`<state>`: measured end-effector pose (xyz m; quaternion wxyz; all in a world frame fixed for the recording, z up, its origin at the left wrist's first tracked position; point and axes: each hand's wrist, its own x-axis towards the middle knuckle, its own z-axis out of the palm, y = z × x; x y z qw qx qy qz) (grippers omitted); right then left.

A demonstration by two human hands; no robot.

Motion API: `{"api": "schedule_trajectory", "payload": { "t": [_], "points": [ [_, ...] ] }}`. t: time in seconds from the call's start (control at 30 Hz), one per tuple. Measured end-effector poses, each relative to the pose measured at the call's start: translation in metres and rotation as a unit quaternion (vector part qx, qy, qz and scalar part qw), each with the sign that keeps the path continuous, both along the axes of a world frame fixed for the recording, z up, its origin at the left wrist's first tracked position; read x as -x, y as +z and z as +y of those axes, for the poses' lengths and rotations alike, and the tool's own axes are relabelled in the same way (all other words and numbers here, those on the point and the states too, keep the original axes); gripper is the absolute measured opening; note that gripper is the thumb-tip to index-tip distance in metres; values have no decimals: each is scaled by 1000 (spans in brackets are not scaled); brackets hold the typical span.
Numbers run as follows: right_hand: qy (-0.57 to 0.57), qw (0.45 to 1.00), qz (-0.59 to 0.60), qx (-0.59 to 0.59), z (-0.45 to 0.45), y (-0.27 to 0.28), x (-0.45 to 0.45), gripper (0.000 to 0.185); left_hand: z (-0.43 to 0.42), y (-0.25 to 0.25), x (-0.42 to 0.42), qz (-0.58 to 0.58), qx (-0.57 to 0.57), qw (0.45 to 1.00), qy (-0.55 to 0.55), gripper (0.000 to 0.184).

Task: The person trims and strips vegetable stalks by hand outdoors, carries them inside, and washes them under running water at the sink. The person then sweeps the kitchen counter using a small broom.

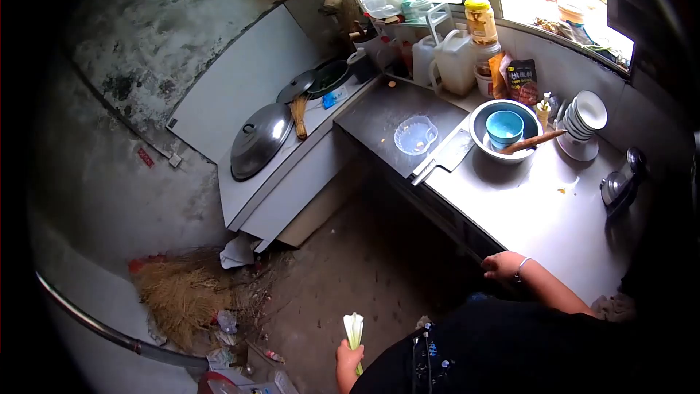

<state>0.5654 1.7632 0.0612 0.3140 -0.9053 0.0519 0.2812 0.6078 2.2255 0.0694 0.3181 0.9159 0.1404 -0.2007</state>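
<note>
My left hand point(348, 356) is low in the head view, with its fingers wrapped round a pale green and white vegetable stalk point(354, 329) that points upward. On the right, my right hand point(503, 265) is at the front edge of the white counter point(539, 208), a bracelet on its wrist. Its fingers look curled, and whether anything is in them is hidden. A cleaver point(453, 150) lies farther back on the counter, beside a metal basin point(475, 130) that holds a turquoise bowl point(504, 125) and a brown wooden stick point(536, 141).
A clear plastic container point(415, 136) sits on the dark board point(364, 120). Stacked white bowls point(589, 111) stand at the back right. The stove counter has a big lid point(259, 142) and a straw brush point(299, 117). Dry straw point(182, 292) lies on the floor at left.
</note>
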Motion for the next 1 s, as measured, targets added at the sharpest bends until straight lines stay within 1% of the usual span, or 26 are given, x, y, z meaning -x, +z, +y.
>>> {"api": "schedule_trajectory", "payload": {
  "t": [0.03,0.07,0.2,0.3,0.33,0.37,0.43,0.47,0.53,0.57,0.6,0.63,0.67,0.73,0.8,0.87,1.0],
  "points": [
    [-3,1000,1,1,1,0,-8,42,1,-8,-20,13,38,999,0,26],
    [-11,1000,9,5,0,1,-16,42,-1,-15,-38,0,64,998,-25,30],
    [-40,999,0,14,-11,-9,-62,39,-23,-27,-104,17,69,995,-69,33],
    [-37,999,4,10,-20,-8,-116,39,-35,-30,-142,16,76,995,-67,34],
    [-37,999,-10,9,-26,-21,-135,38,-34,-33,-153,18,89,993,-69,33],
    [-49,999,13,16,-27,-21,-158,38,-41,-17,-165,48,53,995,-67,33],
    [-96,995,-32,-6,-31,-10,-196,38,-55,19,-181,40,11,994,-97,35],
    [-119,991,-64,-7,-34,-17,-216,37,-61,30,-193,35,11,995,-96,35],
    [-113,990,-80,4,-42,-20,-259,37,-63,43,-213,51,-12,999,-4,36],
    [-111,990,-87,15,-44,-18,-275,37,-57,37,-221,53,-14,998,0,36],
    [-105,992,-64,-16,-48,-14,-294,37,-47,25,-228,7,-4,1000,10,33],
    [-81,994,-71,26,-48,-4,-312,38,-37,11,-234,-40,8,999,18,32],
    [-79,993,-85,18,-48,-3,-325,37,-22,-6,-237,-37,11,999,19,32],
    [-69,991,-113,-4,-50,-10,-356,37,6,-34,-250,-29,-28,998,-52,33],
    [-54,991,-118,-15,-47,-16,-383,37,17,-49,-264,4,-36,998,-47,34],
    [-39,992,-117,3,-39,-15,-405,37,19,-52,-289,35,-37,998,-33,34],
    [-72,993,-94,-14,-20,-9,-436,38,26,-55,-355,61,-34,997,-45,34]
  ]
}}
